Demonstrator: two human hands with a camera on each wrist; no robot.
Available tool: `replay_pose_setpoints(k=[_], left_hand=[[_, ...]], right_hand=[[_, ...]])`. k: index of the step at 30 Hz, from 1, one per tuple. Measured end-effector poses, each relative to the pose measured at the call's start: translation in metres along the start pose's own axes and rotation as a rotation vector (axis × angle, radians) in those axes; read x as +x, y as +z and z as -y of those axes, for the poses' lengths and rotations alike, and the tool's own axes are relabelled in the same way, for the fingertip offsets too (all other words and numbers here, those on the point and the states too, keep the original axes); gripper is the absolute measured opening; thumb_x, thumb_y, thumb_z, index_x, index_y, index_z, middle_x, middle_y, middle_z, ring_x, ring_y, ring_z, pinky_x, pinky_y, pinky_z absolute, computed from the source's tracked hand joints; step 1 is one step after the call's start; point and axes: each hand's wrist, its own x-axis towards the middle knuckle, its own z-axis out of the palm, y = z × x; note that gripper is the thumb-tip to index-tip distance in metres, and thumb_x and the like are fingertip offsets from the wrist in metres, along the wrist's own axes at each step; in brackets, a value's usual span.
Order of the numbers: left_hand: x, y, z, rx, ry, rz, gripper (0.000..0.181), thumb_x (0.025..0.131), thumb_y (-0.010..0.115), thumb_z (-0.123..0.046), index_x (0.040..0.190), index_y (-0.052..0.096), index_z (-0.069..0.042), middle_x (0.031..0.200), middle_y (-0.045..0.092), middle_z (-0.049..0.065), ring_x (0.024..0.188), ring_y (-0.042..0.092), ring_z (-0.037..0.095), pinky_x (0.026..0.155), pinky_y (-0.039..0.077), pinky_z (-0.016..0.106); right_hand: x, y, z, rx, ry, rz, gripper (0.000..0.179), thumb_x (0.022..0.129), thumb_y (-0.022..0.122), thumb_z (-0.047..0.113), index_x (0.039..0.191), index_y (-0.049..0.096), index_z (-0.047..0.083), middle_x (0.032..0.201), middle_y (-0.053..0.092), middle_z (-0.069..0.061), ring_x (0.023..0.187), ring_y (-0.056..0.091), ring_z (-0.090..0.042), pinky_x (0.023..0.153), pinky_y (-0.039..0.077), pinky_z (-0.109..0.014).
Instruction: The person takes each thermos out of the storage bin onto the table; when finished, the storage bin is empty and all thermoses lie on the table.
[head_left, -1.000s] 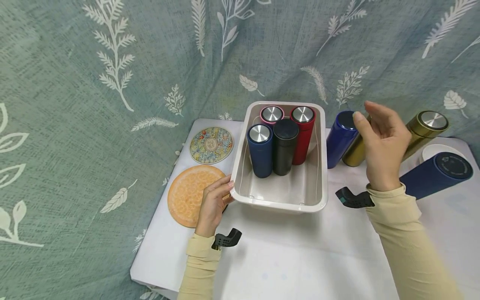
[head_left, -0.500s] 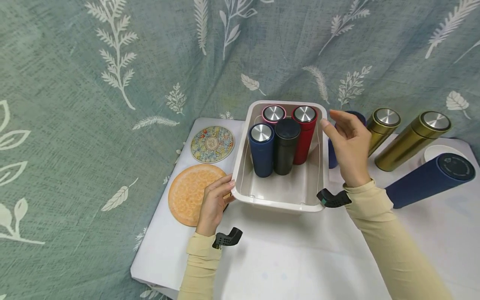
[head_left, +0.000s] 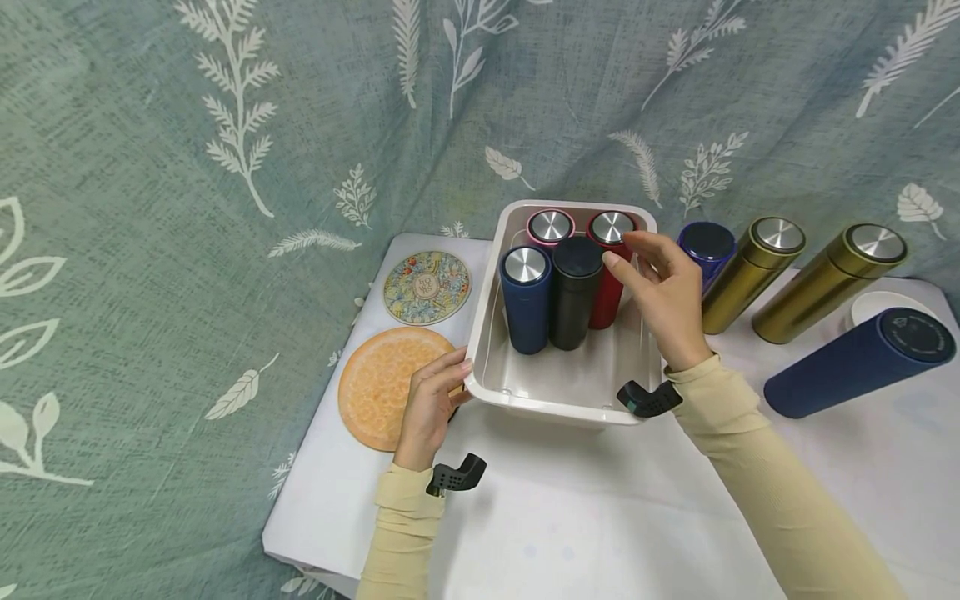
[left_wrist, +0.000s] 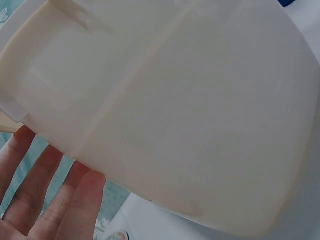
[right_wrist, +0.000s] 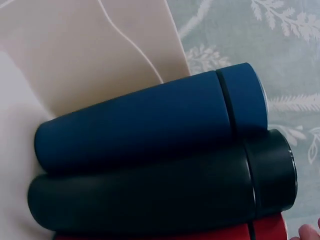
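A white plastic bin (head_left: 633, 412) holds several thermos bottles: a navy one (head_left: 527, 308), a black one (head_left: 573, 300), a red one (head_left: 609, 292) and a pink-rimmed one (head_left: 551, 227) behind. My left hand (head_left: 431, 408) holds the bin's near left corner; in the left wrist view its fingertips meet the wall's edge. My right hand (head_left: 667, 292) hovers over the bin's right side, thumb and forefinger spread beside the red bottle's cap, nothing between them. In the right wrist view, fingertips (right_wrist: 307, 233) show just past the red cap.
Right of the bin stand a shiny blue bottle (head_left: 705, 250), two gold bottles (head_left: 738, 279) and a leaning navy bottle (head_left: 832, 371) near a white round dish (head_left: 870, 304). At left lie a patterned round mat (head_left: 427, 287) and an orange one (head_left: 375, 387). A leaf-print curtain (head_left: 375, 125) backs the table.
My right hand has moved left, from over the bottles at right to above the bin beside the red bottle's cap. The left hand stays at the bin's corner.
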Motion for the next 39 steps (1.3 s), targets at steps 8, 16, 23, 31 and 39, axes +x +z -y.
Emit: replay_pose_setpoints(k=[8,16,23,31,39], left_hand=[[-0.001,0.002,-0.001,0.006,-0.004,-0.001,0.042,0.092,0.061,-0.009,0.131,0.062,0.007,0.099,0.076,-0.007,0.087,0.070,0.010,0.084,0.053,0.037],[-0.001,0.002,0.000,0.005,0.008,0.001,0.040,0.092,0.061,-0.009,0.129,0.064,0.005,0.098,0.076,-0.007,0.086,0.069,0.010,0.084,0.052,0.037],[0.000,0.002,0.001,-0.001,0.010,0.006,0.037,0.092,0.061,-0.009,0.127,0.066,0.002,0.099,0.076,-0.006,0.085,0.070,0.010,0.082,0.054,0.036],[-0.001,0.001,0.000,0.017,0.006,0.006,0.040,0.092,0.062,-0.011,0.129,0.065,0.002,0.102,0.075,-0.007,0.088,0.069,0.009,0.084,0.051,0.036],[-0.002,0.001,-0.001,0.021,-0.002,0.001,0.041,0.092,0.062,-0.011,0.130,0.064,0.003,0.101,0.074,-0.005,0.088,0.069,0.010,0.085,0.051,0.036]], right_hand=[[-0.003,0.003,0.000,-0.017,0.013,0.045,0.049,0.088,0.078,0.019,0.132,0.061,0.005,0.133,0.065,-0.014,0.124,0.061,-0.017,0.114,0.044,-0.033],[-0.002,0.007,-0.002,-0.114,0.026,0.136,0.056,0.088,0.078,0.023,0.138,0.058,0.008,0.141,0.061,-0.013,0.133,0.058,-0.023,0.116,0.041,-0.038],[-0.001,0.011,-0.003,-0.158,0.016,0.170,0.063,0.086,0.079,0.022,0.144,0.055,0.010,0.148,0.057,-0.009,0.139,0.053,-0.023,0.118,0.039,-0.038],[-0.002,0.016,-0.002,-0.190,0.028,0.170,0.065,0.081,0.084,0.020,0.141,0.058,0.014,0.143,0.061,-0.009,0.135,0.056,-0.021,0.117,0.041,-0.036],[-0.003,0.019,-0.002,-0.144,0.029,0.176,0.063,0.080,0.084,0.016,0.138,0.059,0.010,0.142,0.061,-0.011,0.135,0.057,-0.023,0.116,0.041,-0.036]])
